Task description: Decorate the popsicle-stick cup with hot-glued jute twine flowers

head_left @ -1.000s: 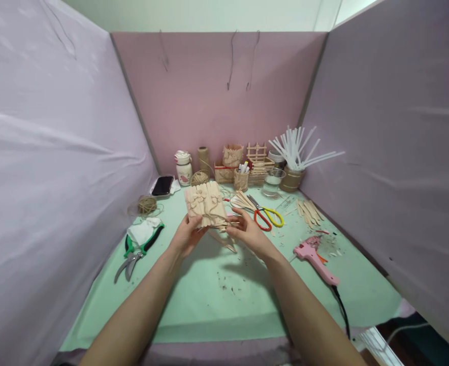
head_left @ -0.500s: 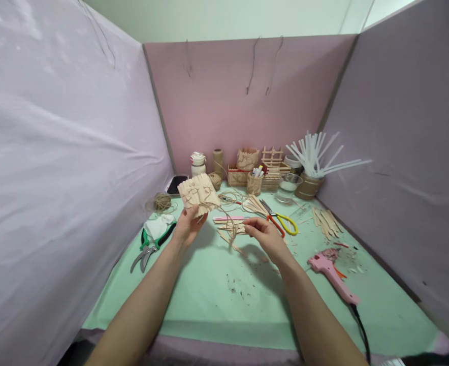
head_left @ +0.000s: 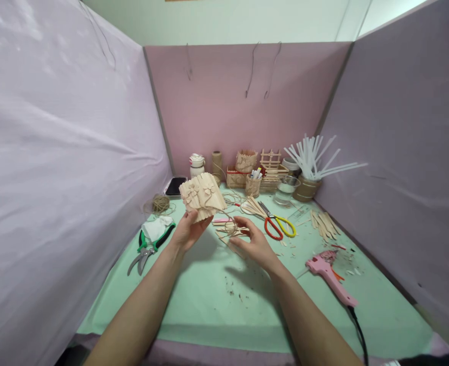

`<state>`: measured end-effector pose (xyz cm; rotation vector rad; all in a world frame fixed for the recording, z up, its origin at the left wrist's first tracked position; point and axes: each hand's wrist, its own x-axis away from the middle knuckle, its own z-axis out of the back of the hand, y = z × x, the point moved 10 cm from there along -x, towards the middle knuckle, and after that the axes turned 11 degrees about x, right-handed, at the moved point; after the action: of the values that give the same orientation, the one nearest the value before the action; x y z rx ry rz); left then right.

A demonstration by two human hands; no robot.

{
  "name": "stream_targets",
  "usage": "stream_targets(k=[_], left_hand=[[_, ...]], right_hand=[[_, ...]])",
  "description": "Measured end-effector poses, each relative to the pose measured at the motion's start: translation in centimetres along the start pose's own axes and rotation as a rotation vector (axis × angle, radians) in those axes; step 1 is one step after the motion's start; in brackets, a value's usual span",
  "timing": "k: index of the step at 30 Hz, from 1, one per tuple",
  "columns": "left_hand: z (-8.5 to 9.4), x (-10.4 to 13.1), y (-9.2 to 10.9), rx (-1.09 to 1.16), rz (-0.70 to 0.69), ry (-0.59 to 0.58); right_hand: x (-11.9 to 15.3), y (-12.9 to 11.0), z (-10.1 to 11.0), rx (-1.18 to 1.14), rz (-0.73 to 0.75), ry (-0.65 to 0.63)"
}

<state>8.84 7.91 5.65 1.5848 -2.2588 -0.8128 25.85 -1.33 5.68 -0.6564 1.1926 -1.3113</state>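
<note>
The left hand (head_left: 187,233) is pinching the panel (head_left: 202,197); the right hand (head_left: 255,245) is hovering, spread, beside the twine (head_left: 234,223).

A pale green worktop (head_left: 205,300) meets a pink panel (head_left: 209,112) at its far edge; 3 thin wires hang there. Creased lilac sheeting (head_left: 75,152) walls the left edge, a duller panel (head_left: 395,152) the right. Above, a pale wall (head_left: 228,23) brightens beyond the far right corner.
</note>
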Motion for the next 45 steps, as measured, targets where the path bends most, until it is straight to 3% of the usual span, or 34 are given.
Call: stream_targets(k=[3,8,11,19,27,35,39,42,45], left_hand=[[-0.1,0.1,-0.3,-0.035,0.011,-0.02],[0.8,-0.1,-0.4,-0.065,0.027,-0.014],[1.2,-0.2,-0.6,-0.088,0.054,-0.003],[1.7,-0.2,-0.8,-0.073,0.088,0.052],[1.7,-0.3,-0.7,-0.087,0.093,0.054],[2.3,-0.4,0.1,-0.139,0.013,0.133],[1.2,-0.4,0.9,-0.222,-0.069,0.087],[1.0,-0.4,1.3,-0.284,-0.117,0.081],[2.0,-0.3,1.8,-0.397,-0.184,0.163]], right_hand=[[-0.1,0.9,-0.1,-0.097,-0.032,-0.004],[-0.6,3.3,1.7,-0.325,-0.151,0.132],[-0.7,4.0,1.6,-0.489,-0.209,0.131],[0.2,1.7,-1.1,-0.943,-0.337,-0.206],[0.4,0.8,2.1,-1.223,-0.241,-0.048],[0.5,0.6,2.1,-1.061,-0.191,-0.061],[-0.1,1.8,1.7,-0.895,-0.226,-0.026],[-0.2,4.3,2.2,-0.585,-0.325,0.09],[0.0,4.9,4.5,-0.113,-0.28,0.312]])
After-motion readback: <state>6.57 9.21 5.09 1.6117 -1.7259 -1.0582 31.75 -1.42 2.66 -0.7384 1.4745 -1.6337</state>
